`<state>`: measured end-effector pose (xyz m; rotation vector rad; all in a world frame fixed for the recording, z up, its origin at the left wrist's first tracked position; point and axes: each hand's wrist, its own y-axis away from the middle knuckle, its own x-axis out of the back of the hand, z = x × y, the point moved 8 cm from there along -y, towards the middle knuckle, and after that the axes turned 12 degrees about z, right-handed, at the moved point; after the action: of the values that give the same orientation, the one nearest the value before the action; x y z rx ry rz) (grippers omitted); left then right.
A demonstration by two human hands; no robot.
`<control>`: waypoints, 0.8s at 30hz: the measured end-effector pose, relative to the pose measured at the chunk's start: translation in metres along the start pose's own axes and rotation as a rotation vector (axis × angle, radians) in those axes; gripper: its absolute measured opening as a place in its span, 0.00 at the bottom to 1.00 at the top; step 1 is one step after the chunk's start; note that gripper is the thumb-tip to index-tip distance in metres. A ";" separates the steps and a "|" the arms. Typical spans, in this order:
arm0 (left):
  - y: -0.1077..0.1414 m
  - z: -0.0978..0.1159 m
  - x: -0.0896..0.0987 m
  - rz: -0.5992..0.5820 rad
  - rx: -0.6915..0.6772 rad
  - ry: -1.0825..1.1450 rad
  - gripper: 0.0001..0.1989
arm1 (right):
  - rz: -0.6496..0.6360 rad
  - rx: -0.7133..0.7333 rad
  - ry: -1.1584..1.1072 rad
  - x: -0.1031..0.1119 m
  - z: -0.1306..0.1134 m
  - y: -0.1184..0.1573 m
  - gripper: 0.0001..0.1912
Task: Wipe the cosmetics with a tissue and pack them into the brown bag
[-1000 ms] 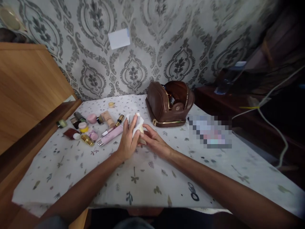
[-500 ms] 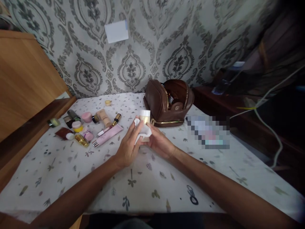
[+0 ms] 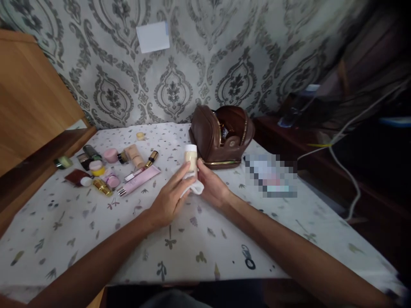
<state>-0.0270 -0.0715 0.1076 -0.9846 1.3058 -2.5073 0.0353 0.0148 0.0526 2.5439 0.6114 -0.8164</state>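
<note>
Between my hands, above the patterned tablecloth, a small cream-coloured bottle with a white cap stands nearly upright. My left hand is closed on a white cloth, pressing it against the bottle's lower part. From the other side, my right hand grips the bottle, its thumb along the side. Fingers and cloth hide the bottle's base. Just behind them sits a brown cosmetic bag, unzipped, with a few small things inside.
To the left lie several cosmetics, among them a pink tube, a gold tube and a dark red bottle. A small yellow jar is farther back. A blurred-out flat object and a white cable are at right.
The cloth has slid down the bottle, baring more of its upper part. My left fingers have shifted lower with it. The whole view has moved slightly.
</note>
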 end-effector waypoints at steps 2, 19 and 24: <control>-0.001 0.003 0.000 -0.005 -0.003 0.000 0.17 | -0.009 -0.030 0.025 -0.001 0.002 0.000 0.27; -0.028 -0.042 0.049 0.183 0.543 0.182 0.15 | -0.258 0.297 0.636 -0.018 0.009 0.020 0.22; -0.026 -0.046 0.050 0.194 0.552 0.200 0.12 | -0.241 0.310 0.623 -0.015 0.011 0.016 0.22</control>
<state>-0.0896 -0.0444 0.1329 -0.4715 0.6331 -2.6301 0.0276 -0.0081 0.0571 3.0635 1.0652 -0.1688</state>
